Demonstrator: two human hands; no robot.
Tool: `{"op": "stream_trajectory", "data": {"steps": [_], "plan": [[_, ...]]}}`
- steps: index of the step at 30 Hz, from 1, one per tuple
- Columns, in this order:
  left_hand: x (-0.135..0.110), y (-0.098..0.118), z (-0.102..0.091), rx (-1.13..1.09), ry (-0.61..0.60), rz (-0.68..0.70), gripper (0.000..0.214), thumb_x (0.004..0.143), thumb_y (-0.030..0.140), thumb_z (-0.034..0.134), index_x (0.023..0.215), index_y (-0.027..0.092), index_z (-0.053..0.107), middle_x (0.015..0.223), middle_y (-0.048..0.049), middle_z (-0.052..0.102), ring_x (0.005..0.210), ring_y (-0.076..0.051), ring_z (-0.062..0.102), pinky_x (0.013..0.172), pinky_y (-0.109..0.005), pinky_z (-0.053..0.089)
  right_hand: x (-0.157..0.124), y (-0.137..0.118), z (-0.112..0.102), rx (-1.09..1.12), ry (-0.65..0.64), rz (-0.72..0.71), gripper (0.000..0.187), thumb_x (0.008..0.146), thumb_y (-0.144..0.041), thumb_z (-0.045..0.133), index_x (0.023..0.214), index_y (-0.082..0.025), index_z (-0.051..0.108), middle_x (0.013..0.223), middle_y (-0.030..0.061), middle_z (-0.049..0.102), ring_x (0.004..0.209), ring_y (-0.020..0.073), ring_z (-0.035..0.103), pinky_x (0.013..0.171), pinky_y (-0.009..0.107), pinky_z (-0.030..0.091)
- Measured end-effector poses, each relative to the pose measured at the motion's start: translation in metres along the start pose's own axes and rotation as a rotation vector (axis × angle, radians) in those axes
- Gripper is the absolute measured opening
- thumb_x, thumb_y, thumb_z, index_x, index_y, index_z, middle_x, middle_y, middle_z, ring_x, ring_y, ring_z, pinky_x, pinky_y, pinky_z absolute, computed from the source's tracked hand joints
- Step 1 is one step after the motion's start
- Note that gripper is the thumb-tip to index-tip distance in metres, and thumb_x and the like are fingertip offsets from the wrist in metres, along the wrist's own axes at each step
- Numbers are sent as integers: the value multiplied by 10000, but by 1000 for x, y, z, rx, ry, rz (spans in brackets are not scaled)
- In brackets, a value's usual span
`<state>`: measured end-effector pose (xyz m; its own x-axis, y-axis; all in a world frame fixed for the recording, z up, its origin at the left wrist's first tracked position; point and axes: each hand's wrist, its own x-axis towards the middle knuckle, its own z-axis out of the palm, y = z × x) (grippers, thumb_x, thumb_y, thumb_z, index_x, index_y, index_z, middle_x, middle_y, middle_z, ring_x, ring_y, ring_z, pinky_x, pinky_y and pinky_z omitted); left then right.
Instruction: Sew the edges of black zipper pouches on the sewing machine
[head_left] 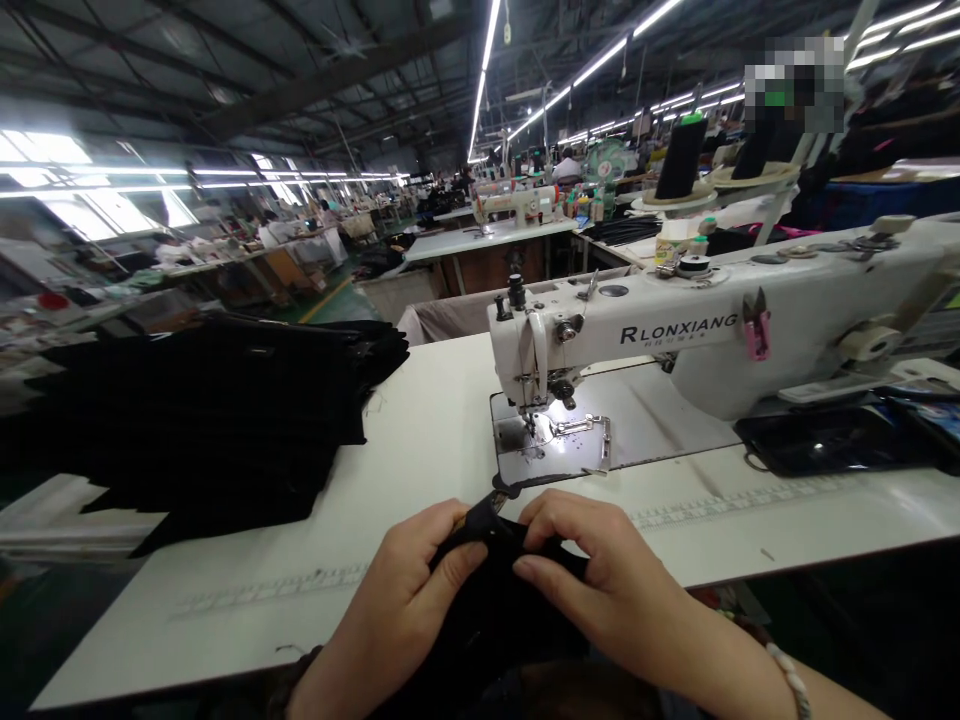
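Note:
A piece of black fabric (491,620) hangs between my two hands at the table's front edge. My left hand (420,570) pinches its upper edge, where a folded band shows a small brownish strip at the top. With thumb and fingers, my right hand (585,560) grips the same fabric a little to the right. Just beyond my hands stands a white sewing machine (600,330). Its needle and presser foot area (531,425) is over a shiny metal plate, apart from the fabric. The fabric's lower part runs down out of clear sight.
A large stack of black fabric pieces (247,410) lies at the left of the white table (420,430). Pink thread snips (757,325) are on the machine's arm. A dark phone-like object (832,440) lies at the right. Thread cones (681,160) stand behind.

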<state>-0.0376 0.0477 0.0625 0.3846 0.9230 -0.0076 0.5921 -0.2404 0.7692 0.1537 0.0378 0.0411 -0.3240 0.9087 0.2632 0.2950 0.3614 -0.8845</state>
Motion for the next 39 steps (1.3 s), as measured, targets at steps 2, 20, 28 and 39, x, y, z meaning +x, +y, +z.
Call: {"op": "stream_trajectory", "data": {"steps": [2,20,28,39], "plan": [[0,-1,-2,-10,16,-7,210,855,323,447,750,172,548,740,-9,595,727,-173,551,654,-240,416,3,0,1,-14,13,7,101,756,-177,577,684,-186,506,720,1,583,665,132,528,628,255,406],[0,-6,-13,-245,57,-48,252,848,347,498,929,149,630,781,-11,616,734,-170,549,668,-235,424,22,-17,9,-179,60,72,102,715,-117,574,739,-187,504,653,-23,556,593,121,487,544,239,344],[7,-10,-14,-432,14,-107,272,850,379,518,956,144,606,794,-7,597,737,-148,519,673,-227,414,34,-20,6,-181,-33,-28,81,789,-196,557,729,-187,610,709,8,621,681,150,547,621,261,379],[13,-7,-21,-248,3,-64,269,849,401,481,901,160,588,782,-2,578,770,-173,525,680,-239,402,45,-15,10,-76,7,-42,126,769,-136,569,655,-167,611,612,-26,588,598,106,529,575,213,362]]}}
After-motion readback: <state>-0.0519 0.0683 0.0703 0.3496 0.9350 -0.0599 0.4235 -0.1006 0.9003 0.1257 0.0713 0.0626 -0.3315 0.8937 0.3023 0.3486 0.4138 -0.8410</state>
